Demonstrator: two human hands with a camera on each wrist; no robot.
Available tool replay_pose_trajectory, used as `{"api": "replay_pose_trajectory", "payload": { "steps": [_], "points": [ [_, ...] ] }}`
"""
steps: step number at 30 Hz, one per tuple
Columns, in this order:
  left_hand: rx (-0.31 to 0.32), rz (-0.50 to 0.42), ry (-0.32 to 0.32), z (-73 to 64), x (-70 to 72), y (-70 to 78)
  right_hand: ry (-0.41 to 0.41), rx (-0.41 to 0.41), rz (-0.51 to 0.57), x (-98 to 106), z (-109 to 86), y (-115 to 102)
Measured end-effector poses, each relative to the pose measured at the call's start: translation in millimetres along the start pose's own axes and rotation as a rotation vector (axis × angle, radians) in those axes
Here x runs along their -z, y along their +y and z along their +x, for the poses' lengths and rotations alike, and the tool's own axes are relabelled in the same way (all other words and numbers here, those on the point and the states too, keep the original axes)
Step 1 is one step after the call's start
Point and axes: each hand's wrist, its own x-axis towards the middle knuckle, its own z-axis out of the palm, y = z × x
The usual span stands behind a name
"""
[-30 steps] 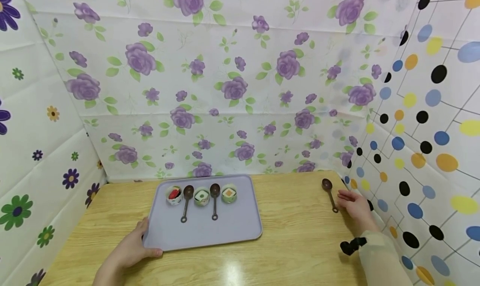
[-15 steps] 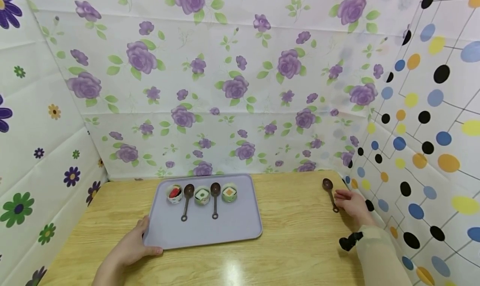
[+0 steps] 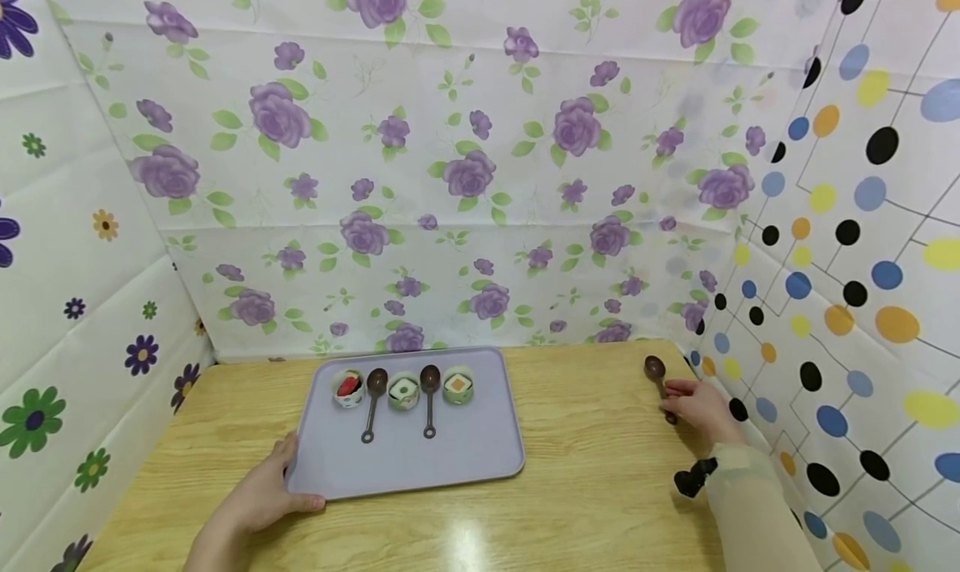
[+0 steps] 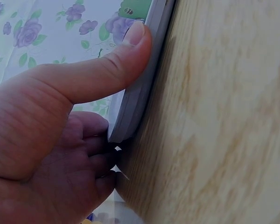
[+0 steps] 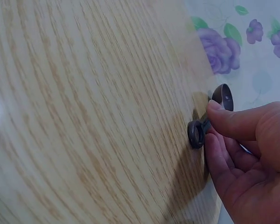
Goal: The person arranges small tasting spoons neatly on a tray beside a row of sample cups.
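Observation:
At the table's right side, my right hand (image 3: 701,409) pinches the handle of a brown spoon (image 3: 654,367) between thumb and fingers. In the right wrist view the ring end of this spoon (image 5: 196,134) points toward the camera, its bowl beyond my thumb. My left hand (image 3: 262,493) holds the near left corner of a pale lavender tray (image 3: 405,465). The left wrist view has the thumb on the rim of the tray (image 4: 137,95), fingers curled around the corner. Two similar spoons, a left one (image 3: 373,407) and a right one (image 3: 430,401), lie on the tray.
Three small cups stand in a row toward the tray's back: a cup with red contents (image 3: 348,402), a middle green-patterned cup (image 3: 403,402) and a right green cup (image 3: 458,395). Patterned cloth walls, including a dotted one (image 3: 847,305) near my right arm, enclose the wooden table (image 3: 585,464).
My right hand has moved left onto the spoon, its fingers closing from beside the handle to a pinch on it. The left hand and tray have stayed in place.

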Motion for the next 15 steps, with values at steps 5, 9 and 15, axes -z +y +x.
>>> {"api": "replay_pose_trajectory", "payload": {
  "steps": [5, 9, 15],
  "points": [
    [0.000, -0.004, 0.000, -0.5, -0.2, -1.3, 0.006, 0.001, 0.000, -1.4, -0.1, -2.2],
    [0.000, -0.006, -0.002, -0.8, 0.1, -2.0, 0.014, -0.009, 0.008, -3.1, -0.2, -4.4],
    [0.004, -0.007, -0.009, -1.3, 0.7, -0.6, 0.008, -0.030, 0.053, -4.6, -0.9, -7.4]
  ]
}}
